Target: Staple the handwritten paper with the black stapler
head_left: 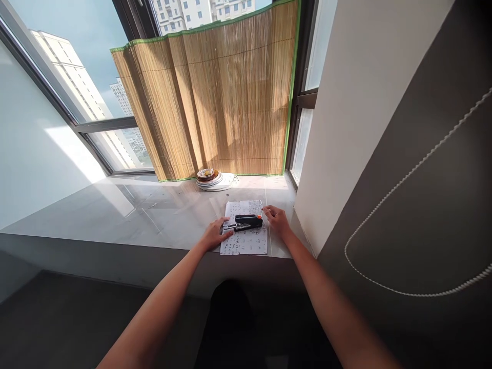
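A white sheet of paper (243, 246) covered in handwriting lies on the window ledge, close to its front edge. On it rests a black stapler (249, 221) with its arms spread apart, a metal rail pointing left and an orange spot at its right end. My left hand (214, 234) lies at the paper's left edge, fingers apart, beside the tip of the metal rail. At the paper's upper right edge, my right hand (277, 220) has thumb and forefinger pinched together near the stapler's right end. Whatever sits in that pinch is too small to make out.
Stacked plates and small dishes (209, 179) stand farther back on the tiled ledge (115, 205). A bamboo mat (230, 102) with green edging leans against the window. A wall (357, 102) rises close on the right, with a hanging bead chain (348, 246).
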Demonstrator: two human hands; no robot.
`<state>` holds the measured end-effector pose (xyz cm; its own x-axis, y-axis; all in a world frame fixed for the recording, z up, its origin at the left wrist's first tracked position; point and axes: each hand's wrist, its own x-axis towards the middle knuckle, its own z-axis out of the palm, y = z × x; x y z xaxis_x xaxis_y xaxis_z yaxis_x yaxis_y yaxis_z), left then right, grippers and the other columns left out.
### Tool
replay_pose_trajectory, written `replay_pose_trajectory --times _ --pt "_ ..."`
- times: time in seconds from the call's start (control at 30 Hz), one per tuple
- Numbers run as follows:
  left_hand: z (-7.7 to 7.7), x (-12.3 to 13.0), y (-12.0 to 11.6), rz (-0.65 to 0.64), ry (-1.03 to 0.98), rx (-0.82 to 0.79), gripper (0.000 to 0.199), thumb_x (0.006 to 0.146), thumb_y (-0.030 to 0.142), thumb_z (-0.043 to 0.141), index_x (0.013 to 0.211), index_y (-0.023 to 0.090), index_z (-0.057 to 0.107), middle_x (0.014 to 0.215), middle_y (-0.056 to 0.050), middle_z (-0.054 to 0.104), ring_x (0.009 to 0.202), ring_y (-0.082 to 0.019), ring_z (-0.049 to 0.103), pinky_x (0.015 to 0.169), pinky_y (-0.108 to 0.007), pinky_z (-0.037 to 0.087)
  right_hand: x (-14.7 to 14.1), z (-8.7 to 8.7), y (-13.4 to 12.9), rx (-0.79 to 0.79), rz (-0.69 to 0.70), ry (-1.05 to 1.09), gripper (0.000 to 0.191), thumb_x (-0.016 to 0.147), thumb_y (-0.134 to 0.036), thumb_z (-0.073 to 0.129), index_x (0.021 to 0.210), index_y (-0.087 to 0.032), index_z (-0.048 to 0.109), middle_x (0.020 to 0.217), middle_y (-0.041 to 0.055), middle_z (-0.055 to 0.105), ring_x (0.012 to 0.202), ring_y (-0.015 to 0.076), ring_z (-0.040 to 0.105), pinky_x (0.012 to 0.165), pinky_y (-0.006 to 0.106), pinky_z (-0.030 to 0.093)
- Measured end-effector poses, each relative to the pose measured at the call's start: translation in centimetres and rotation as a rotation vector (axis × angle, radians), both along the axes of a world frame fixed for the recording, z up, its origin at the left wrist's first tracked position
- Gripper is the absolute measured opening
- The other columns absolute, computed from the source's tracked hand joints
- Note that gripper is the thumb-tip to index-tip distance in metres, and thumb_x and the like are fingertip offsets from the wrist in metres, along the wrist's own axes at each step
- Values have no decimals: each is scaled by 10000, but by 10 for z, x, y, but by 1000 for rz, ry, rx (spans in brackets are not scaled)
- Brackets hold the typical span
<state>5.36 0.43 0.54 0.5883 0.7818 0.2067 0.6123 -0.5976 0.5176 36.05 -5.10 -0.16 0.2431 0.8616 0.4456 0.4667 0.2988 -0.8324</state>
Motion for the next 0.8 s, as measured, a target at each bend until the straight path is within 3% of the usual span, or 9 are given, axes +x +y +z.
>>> replay_pose_trajectory --times 0.23,0.43,0.63,0.8 --pt "0 0 2 -45 -34 13 405 940 519 561 1236 246 611 1439 -79 613 1313 -300 569 1110 -439 423 2 -2 4 -9 33 -76 517 950 -562 450 665 -176 641 554 -43 366 560 122 328 562 271 259" --pt "2 1 2 -55 -34 2 292 960 509 523 1086 259 608 1449 -59 615 1331 -286 560 1120 -442 418 2 -4 3 -15 32 -114 508 939 -538 459 570 -196 523 549 -55 285 570 116 275 567 271 234" --pt "2 1 2 -56 -54 -17 271 977 475 491 1034 245 623 1451 -75 616 1356 -292 540 1123 -456 420 2 -4 3 -13 29 -129 500 944 -521 455 562 -199 485 559 -54 316 572 112 283 581 274 241" --pt "-2 0 5 -77 -77 10 325 979 476 481 987 206 662 1435 -118 621 1359 -302 534 1139 -470 400 3 -4 2 -33 23 -122 520 965 -551 437 615 -193 576 550 -38 390 569 129 351 576 279 279"
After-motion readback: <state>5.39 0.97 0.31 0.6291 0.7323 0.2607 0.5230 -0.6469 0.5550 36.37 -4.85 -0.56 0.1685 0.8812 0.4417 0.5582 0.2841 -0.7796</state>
